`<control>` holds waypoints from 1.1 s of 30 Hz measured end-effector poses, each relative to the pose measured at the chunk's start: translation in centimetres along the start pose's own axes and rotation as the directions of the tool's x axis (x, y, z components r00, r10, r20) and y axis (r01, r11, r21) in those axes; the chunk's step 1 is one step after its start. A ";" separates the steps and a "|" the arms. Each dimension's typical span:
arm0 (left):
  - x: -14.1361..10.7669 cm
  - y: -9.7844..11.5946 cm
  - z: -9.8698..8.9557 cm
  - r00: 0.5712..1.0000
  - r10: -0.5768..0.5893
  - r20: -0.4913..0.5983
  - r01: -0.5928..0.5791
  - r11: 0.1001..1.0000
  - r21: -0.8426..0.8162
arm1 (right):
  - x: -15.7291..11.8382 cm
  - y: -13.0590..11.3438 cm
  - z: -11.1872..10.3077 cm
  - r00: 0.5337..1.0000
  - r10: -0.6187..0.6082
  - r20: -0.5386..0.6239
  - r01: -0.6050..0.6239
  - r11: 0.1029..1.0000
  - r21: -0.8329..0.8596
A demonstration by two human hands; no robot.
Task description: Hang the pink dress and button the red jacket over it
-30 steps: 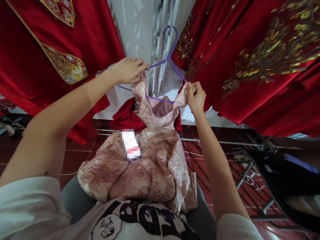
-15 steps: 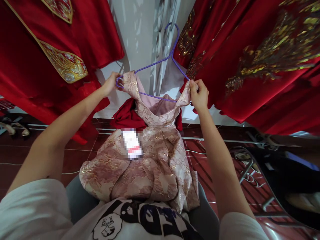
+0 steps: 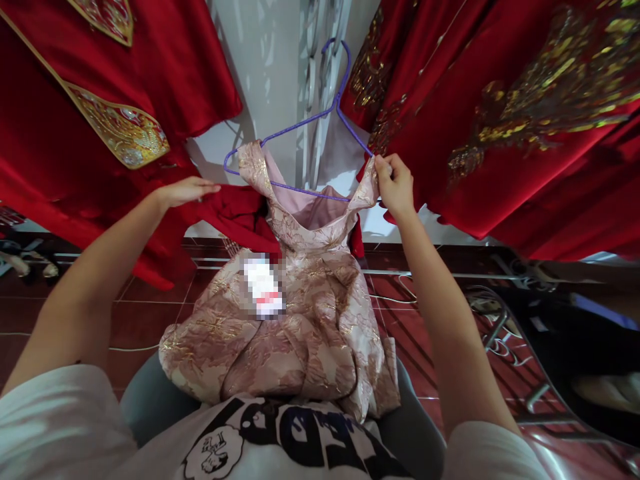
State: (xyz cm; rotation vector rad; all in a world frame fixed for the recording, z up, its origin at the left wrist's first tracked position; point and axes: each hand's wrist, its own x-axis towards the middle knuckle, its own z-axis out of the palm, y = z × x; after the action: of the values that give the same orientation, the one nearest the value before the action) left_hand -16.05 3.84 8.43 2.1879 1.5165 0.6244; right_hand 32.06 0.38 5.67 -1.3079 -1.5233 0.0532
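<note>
Dress (image 3: 310, 320) between left hand (image 3: 187, 191), pinching red cloth (image 3: 240, 210), and right hand (image 3: 396, 185), gripping strap (image 3: 364, 190).

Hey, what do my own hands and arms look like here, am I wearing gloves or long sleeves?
No gloves: your left hand and right hand are both bare. Your sleeves are short, plain white and loose, leaving the forearms uncovered. Neither wrist shows a watch or bracelet.
</note>
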 end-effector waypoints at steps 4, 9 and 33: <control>2.6 2.2 -1.6 0.918 -0.279 -0.282 0.146 0.898 -0.415 | -0.3 -1.0 -0.4 1.000 0.000 -0.012 0.000 1.000 -0.022; 5.8 9.4 -2.0 0.806 -0.114 -0.581 0.071 0.993 -0.097 | -1.5 -3.5 -1.3 1.000 -0.007 -0.026 0.004 0.995 -0.095; 3.3 16.6 -0.2 0.856 0.236 -0.459 -0.110 0.952 0.285 | -2.8 -8.0 -2.2 1.000 0.029 -0.004 -0.029 0.955 -0.294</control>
State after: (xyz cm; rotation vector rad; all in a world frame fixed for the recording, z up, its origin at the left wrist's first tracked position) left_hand -2.46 1.46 18.31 2.5093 1.7243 1.1828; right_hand 27.69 -6.06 9.77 -1.5644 -1.5539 -0.1612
